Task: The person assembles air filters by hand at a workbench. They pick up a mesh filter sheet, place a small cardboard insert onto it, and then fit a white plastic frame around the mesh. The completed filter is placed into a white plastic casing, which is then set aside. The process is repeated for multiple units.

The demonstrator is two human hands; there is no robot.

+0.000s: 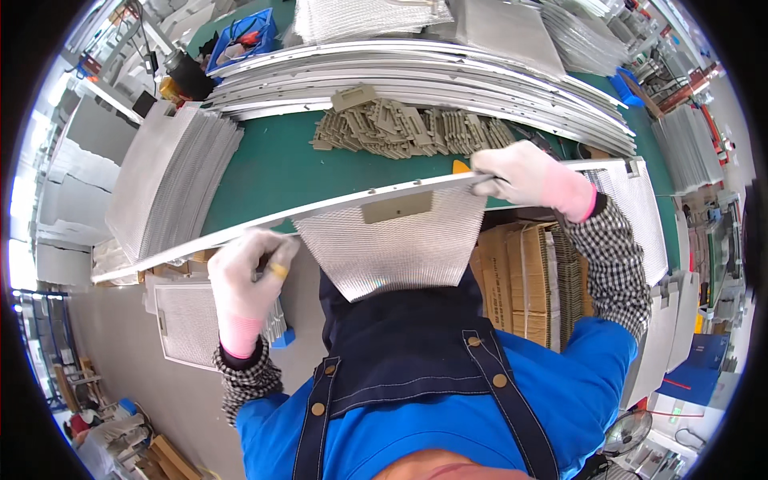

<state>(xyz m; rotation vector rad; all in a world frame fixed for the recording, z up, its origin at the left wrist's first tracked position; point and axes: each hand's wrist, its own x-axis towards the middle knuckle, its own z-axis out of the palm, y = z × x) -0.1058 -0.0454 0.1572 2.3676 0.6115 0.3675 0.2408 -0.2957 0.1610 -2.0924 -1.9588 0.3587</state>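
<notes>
A long white metal strip [240, 230] runs slantwise across the near edge of the green table. Below it, in front of my apron, hangs a silver mesh panel [392, 256] with a flat khaki plastic piece [398, 207] at its upper edge. My right hand [520, 178], in a white glove with a pink cuff, is closed on the strip at the panel's upper right corner. Farther left, my left hand [250, 276] is closed with fingers curled at the strip; its fingertips are partly hidden. Yellow tape wraps one finger. Another mesh panel [640, 196] adjoins the strip's right end.
A heap of khaki plastic pieces [392, 128] lies on the green table [272, 160]. Long metal strips [416, 72] are stacked behind it. Mesh panels [168, 180] stand stacked at left. Cardboard boxes [516, 276] sit beneath the table. A blue bin [244, 36] is at the back left.
</notes>
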